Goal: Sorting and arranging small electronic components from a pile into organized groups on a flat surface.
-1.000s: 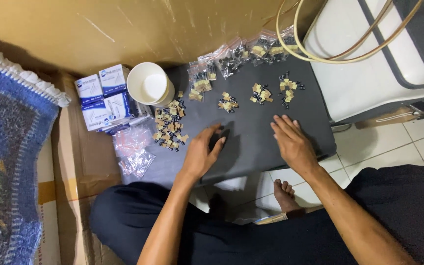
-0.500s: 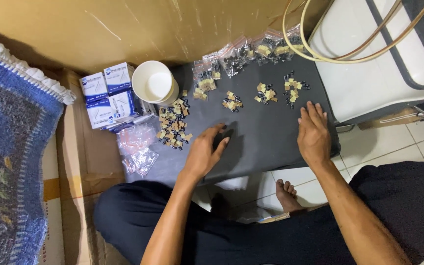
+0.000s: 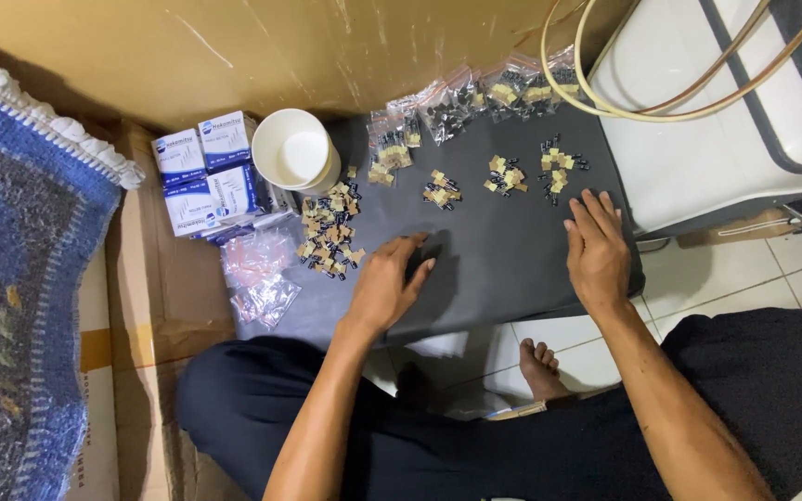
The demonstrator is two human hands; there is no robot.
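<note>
1. The mat (image 3: 503, 269) lies across the person's lap, and both hands rest on it: the left hand (image 3: 387, 288) near its middle, the right hand (image 3: 598, 250) at its right edge.
2. The largest pile of small components (image 3: 329, 232) lies just left of the left hand.
3. Three smaller piles (image 3: 505, 176) sit beyond the hands.
4. Bagged components (image 3: 475, 93) line the mat's far edge.
5. The paper cup (image 3: 294, 153) stands at the far left corner, with small boxes (image 3: 204, 172) to its left.
6. Empty plastic bags (image 3: 257, 274) lie nearer than the boxes.

The flat dark grey mat (image 3: 503, 269) is lying spread across the floor, with small piles of black-and-tan electronic components (image 3: 329, 239) sitting scattered along its far half.
</note>
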